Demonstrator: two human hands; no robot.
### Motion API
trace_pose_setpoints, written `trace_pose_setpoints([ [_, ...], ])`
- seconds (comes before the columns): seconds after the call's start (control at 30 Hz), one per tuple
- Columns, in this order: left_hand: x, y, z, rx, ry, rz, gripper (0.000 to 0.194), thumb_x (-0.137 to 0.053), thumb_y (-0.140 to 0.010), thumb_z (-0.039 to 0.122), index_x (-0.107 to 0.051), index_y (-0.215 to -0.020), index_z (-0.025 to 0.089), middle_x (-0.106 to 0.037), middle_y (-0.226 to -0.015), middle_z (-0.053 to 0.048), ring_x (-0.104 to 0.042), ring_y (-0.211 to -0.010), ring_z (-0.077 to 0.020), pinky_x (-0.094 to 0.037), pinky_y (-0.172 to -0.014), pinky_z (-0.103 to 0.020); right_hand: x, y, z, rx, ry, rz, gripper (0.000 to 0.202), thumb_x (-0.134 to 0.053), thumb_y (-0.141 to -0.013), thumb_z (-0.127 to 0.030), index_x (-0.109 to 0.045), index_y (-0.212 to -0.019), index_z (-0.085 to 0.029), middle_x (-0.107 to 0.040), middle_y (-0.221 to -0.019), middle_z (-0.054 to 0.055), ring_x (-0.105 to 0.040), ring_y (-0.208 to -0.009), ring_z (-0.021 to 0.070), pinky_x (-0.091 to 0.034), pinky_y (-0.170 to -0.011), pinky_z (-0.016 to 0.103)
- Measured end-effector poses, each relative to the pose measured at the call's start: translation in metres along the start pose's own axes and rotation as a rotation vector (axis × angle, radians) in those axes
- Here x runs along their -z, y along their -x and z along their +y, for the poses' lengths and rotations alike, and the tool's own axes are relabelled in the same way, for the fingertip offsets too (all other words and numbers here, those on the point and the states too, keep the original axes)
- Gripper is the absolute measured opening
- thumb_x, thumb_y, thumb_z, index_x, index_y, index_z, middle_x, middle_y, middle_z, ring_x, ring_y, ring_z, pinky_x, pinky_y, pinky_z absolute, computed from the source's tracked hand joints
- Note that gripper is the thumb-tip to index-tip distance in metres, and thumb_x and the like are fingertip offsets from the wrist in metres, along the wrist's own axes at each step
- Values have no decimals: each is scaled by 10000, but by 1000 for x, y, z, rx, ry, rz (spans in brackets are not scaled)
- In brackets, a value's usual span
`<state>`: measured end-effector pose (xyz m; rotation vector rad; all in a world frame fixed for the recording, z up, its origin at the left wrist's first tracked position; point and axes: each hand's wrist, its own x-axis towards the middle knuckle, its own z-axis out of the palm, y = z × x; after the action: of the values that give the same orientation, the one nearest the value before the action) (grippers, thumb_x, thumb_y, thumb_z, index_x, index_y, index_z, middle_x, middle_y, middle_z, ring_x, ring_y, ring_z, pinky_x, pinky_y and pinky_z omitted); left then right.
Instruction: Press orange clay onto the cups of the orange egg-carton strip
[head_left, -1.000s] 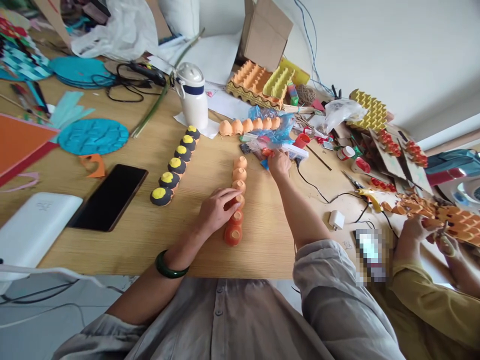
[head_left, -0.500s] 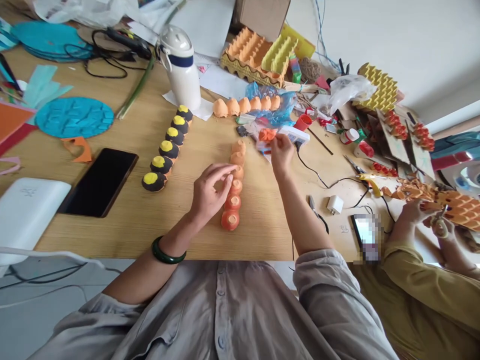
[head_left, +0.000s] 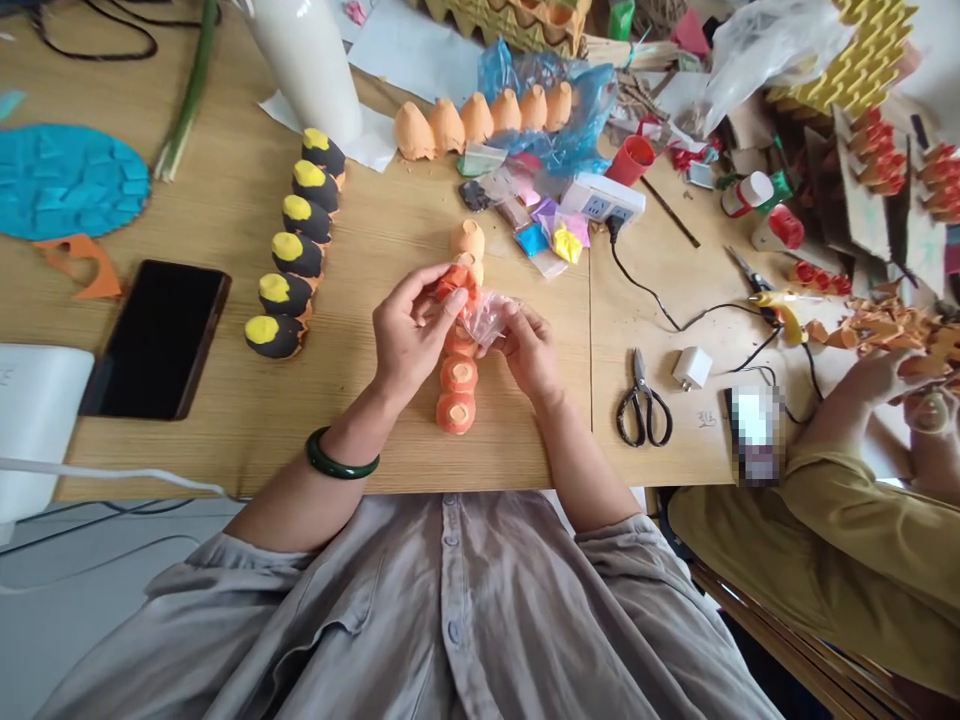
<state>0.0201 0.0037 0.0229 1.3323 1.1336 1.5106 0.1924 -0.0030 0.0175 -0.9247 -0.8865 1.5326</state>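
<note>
Between my hands is a clear plastic bag (head_left: 491,318) with a lump of soft orange clay (head_left: 459,283) at its left end. My left hand (head_left: 405,335) pinches the clay between thumb and fingers. Closed on the bag's right side is my right hand (head_left: 531,352). Directly below them, a strip of egg-carton cups (head_left: 458,376) lies on the table, pointing away from me. Its nearer cups have an orange-red coating around pale tops, and my hands hide its middle. Small bags of coloured clay (head_left: 551,238) lie beyond my right hand.
Left stands a row of black cups with yellow tops (head_left: 296,255), near a dark phone (head_left: 159,340). Bare cups (head_left: 478,122) stand at the back beside a power strip (head_left: 604,200). Scissors (head_left: 643,405) lie to the right. A co-worker's hands (head_left: 862,390) work at far right.
My right hand has come back toward me from the clay bags, bringing the orange clay in its bag. My left hand has taken hold of the clay. The view has shifted closer.
</note>
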Motion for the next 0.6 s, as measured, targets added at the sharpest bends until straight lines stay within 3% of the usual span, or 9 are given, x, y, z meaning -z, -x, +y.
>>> trace_pose_setpoints([
  [0.1,5,2,-1,34,41,8,618,-889,-1025,719,-785,-1351,205,-855,-1432,-132,-842,-1348,-310,-703,-1199,-447,-2,2,-1,4,-30,-42,441,-1026,-877,-668,-849,-909,-265,-808,-844,-2,-713,-691,164,-702,-619,311],
  [0.27,6,1,-6,89,61,2,703,-927,-1004,789,-765,-1367,209,-868,-1358,-5,-814,-1381,-312,-688,-1148,-477,-2,5,-2,16,-8,-40,452,-921,-949,-700,-805,-926,-264,-796,-840,7,-740,-728,191,-764,-698,368],
  [0.43,7,-2,-25,-53,11,93,697,-865,-1004,874,-780,-1336,268,-897,-1336,-35,-881,-1240,-306,-756,-967,-463,-4,9,-4,-11,-9,-65,367,-925,-940,-617,-840,-1065,-282,-831,-903,12,-774,-803,205,-783,-749,372],
  [0.6,11,-1,-29,-119,-136,39,631,-735,-1129,834,-747,-1421,274,-884,-1392,-40,-874,-1308,-323,-742,-950,-492,-7,10,-7,-23,39,-52,411,-972,-905,-704,-870,-1033,-327,-837,-933,35,-773,-842,239,-806,-760,426],
])
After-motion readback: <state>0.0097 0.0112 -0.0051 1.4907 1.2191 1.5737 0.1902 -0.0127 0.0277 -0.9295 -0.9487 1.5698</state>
